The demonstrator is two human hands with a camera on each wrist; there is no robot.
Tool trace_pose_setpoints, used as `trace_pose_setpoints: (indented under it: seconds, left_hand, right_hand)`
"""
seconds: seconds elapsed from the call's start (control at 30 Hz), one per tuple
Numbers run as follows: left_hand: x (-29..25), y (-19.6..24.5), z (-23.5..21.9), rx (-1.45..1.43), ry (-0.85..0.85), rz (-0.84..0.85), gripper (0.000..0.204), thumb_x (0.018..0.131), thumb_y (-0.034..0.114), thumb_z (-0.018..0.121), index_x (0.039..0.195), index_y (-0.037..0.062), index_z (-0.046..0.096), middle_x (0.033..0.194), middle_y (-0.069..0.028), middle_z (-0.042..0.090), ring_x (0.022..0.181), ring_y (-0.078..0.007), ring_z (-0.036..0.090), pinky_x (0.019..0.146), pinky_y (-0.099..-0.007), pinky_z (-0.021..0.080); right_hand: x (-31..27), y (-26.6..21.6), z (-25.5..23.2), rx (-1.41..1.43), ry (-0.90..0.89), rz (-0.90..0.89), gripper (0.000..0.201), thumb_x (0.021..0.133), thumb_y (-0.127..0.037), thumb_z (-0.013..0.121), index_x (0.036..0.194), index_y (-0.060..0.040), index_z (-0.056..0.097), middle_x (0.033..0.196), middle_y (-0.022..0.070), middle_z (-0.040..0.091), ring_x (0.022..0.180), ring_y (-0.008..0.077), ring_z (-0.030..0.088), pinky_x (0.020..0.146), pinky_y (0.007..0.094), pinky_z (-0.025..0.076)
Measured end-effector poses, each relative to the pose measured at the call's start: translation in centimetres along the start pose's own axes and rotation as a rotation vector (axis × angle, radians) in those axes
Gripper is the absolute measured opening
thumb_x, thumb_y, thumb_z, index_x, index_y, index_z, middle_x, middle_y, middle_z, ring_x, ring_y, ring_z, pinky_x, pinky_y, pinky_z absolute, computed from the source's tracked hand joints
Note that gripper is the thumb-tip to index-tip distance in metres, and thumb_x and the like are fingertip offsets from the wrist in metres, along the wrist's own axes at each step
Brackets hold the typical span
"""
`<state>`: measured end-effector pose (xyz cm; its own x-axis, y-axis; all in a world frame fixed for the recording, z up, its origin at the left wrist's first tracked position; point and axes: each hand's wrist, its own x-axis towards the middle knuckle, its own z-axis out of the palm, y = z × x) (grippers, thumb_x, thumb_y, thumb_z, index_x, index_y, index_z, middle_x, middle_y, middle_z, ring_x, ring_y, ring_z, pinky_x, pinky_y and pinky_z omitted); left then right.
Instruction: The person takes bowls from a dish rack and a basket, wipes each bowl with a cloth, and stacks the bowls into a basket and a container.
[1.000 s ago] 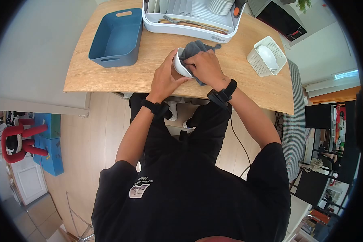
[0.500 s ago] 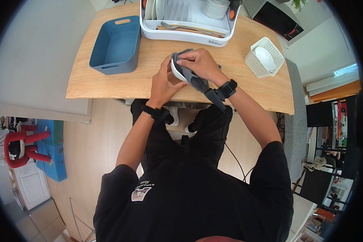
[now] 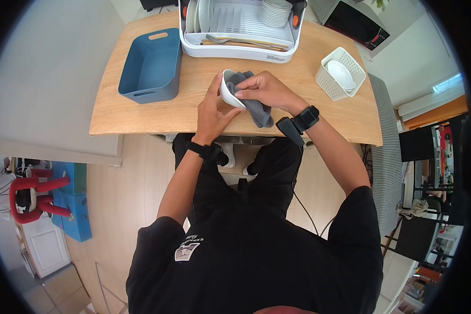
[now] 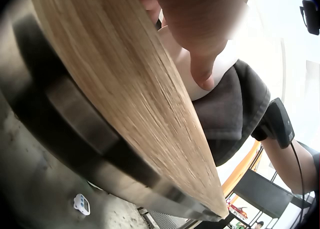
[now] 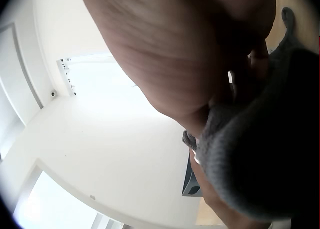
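Note:
Tilted on its side above the wooden table [image 3: 141,116], a white bowl [image 3: 228,96] rests in my left hand [image 3: 210,116], whose fingers and thumb hold it from the outside. My right hand [image 3: 271,91] pinches a grey cloth [image 3: 259,112] and presses it inside the bowl. Part of the cloth hangs down over the near rim. The left wrist view has the thumb [image 4: 203,74] against the bowl's outer wall, with the cloth [image 4: 227,109] draping beneath. Up close in the right wrist view, the cloth [image 5: 220,161] bunches below the fingers, hiding the bowl's inside.
A blue bin [image 3: 149,65] stands at the table's left. Behind the hands is a white dish rack [image 3: 235,51] with plates, stacked small dishes, chopsticks and a fork. To the right, a white perforated basket [image 3: 325,83] holds a white bowl [image 3: 341,76]. The table's front edge runs beneath my forearms.
My right hand shifts the cloth about in the bowl, and its loose end now hangs toward the table's front edge. The left hand keeps its hold. The head view has tilted slightly.

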<state>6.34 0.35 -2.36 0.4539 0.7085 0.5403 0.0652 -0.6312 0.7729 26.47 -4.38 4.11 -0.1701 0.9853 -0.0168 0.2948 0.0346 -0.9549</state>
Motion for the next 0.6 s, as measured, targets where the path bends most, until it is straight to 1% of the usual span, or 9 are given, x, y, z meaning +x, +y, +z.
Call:
trace_pose_setpoints:
  seconds: [0.07, 0.2, 0.23, 0.27, 0.37, 0.47, 0.5, 0.53, 0.6]
  left_hand:
    - [-0.3, 0.2, -0.2, 0.021, 0.005, 0.045, 0.105, 0.063, 0.019, 0.095, 0.151, 0.0086, 0.039, 0.147, -0.0188, 0.053, 0.125, -0.0352, 0.060, 0.101, -0.0411, 0.054]
    - [0.1, 0.4, -0.1, 0.077, 0.069, 0.117, 0.095, 0.064, 0.018, 0.095, 0.143, 0.0064, 0.044, 0.141, -0.0181, 0.056, 0.120, -0.0347, 0.063, 0.097, -0.0410, 0.056]
    - [0.0, 0.5, 0.0, -0.117, 0.129, 0.017, 0.078, 0.069, 0.016, 0.094, 0.132, 0.0044, 0.050, 0.134, -0.0182, 0.059, 0.117, -0.0306, 0.064, 0.096, -0.0399, 0.056]
    - [0.2, 0.8, -0.3, -0.113, 0.127, 0.020, 0.078, 0.069, 0.016, 0.094, 0.132, 0.0044, 0.050, 0.134, -0.0182, 0.059, 0.117, -0.0306, 0.064, 0.096, -0.0399, 0.056]
    - [0.7, 1.7, -1.0, -0.402, 0.196, -0.446, 0.047, 0.083, 0.018, 0.087, 0.114, -0.0024, 0.058, 0.107, -0.0121, 0.067, 0.099, -0.0146, 0.067, 0.090, -0.0309, 0.053]
    - [1.7, 1.9, -0.8, -0.527, 0.106, -0.538, 0.037, 0.092, 0.029, 0.079, 0.102, -0.0029, 0.064, 0.097, -0.0077, 0.068, 0.091, -0.0106, 0.064, 0.086, -0.0281, 0.052]
    - [1.7, 2.3, -0.6, -0.528, 0.101, -0.535, 0.037, 0.092, 0.029, 0.079, 0.102, -0.0029, 0.064, 0.097, -0.0077, 0.068, 0.091, -0.0106, 0.064, 0.086, -0.0281, 0.052]
    - [1.7, 3.5, -0.4, -0.495, 0.038, -0.464, 0.038, 0.095, 0.034, 0.075, 0.099, -0.0027, 0.066, 0.095, -0.0065, 0.067, 0.090, -0.0106, 0.064, 0.086, -0.0280, 0.052]
    - [1.5, 4.2, -0.2, -0.460, -0.033, -0.396, 0.040, 0.097, 0.038, 0.070, 0.097, -0.0024, 0.068, 0.093, -0.0053, 0.067, 0.089, -0.0105, 0.063, 0.086, -0.0280, 0.053]
  right_hand:
    - [0.0, -0.8, 0.7, 0.178, 0.086, 0.036, 0.034, 0.095, -0.020, 0.074, 0.117, 0.0061, 0.072, 0.100, 0.0062, 0.075, 0.083, 0.0068, 0.066, 0.074, 0.0213, 0.053]
    - [-0.4, -2.5, -0.1, 0.226, 0.279, 0.093, 0.034, 0.094, -0.019, 0.074, 0.119, 0.0041, 0.072, 0.100, 0.0061, 0.075, 0.083, 0.0058, 0.065, 0.074, 0.0216, 0.053]
    - [-0.7, -2.2, -0.8, 0.202, 0.380, 0.058, 0.033, 0.094, -0.019, 0.074, 0.119, 0.0034, 0.072, 0.099, 0.0060, 0.075, 0.084, 0.0059, 0.066, 0.073, 0.0213, 0.053]
    - [-0.9, -1.9, -1.5, 0.179, 0.479, 0.027, 0.033, 0.094, -0.018, 0.074, 0.120, 0.0027, 0.072, 0.099, 0.0058, 0.075, 0.084, 0.0061, 0.066, 0.073, 0.0210, 0.053]
    - [-1.9, -2.3, -2.2, 0.206, 0.584, -0.035, 0.034, 0.095, -0.019, 0.074, 0.120, 0.0041, 0.071, 0.098, 0.0076, 0.075, 0.085, 0.0064, 0.066, 0.074, 0.0212, 0.053]
    - [-2.4, -2.3, -1.6, 0.132, 0.663, -0.069, 0.034, 0.095, -0.018, 0.074, 0.119, 0.0051, 0.071, 0.100, 0.0104, 0.076, 0.087, 0.0072, 0.066, 0.075, 0.0221, 0.053]
    - [-2.6, -2.3, -1.0, -0.020, 0.682, -0.133, 0.033, 0.095, -0.017, 0.073, 0.120, 0.0046, 0.071, 0.100, 0.0104, 0.076, 0.087, 0.0074, 0.066, 0.074, 0.0221, 0.052]
    - [-2.6, -2.2, -0.5, -0.172, 0.701, -0.196, 0.032, 0.095, -0.016, 0.073, 0.120, 0.0041, 0.071, 0.100, 0.0103, 0.076, 0.087, 0.0077, 0.066, 0.074, 0.0221, 0.052]
    - [-2.7, -2.0, 0.2, -0.188, 0.723, -0.214, 0.031, 0.095, -0.015, 0.073, 0.119, 0.0039, 0.072, 0.100, 0.0093, 0.076, 0.087, 0.0076, 0.066, 0.073, 0.0219, 0.051]
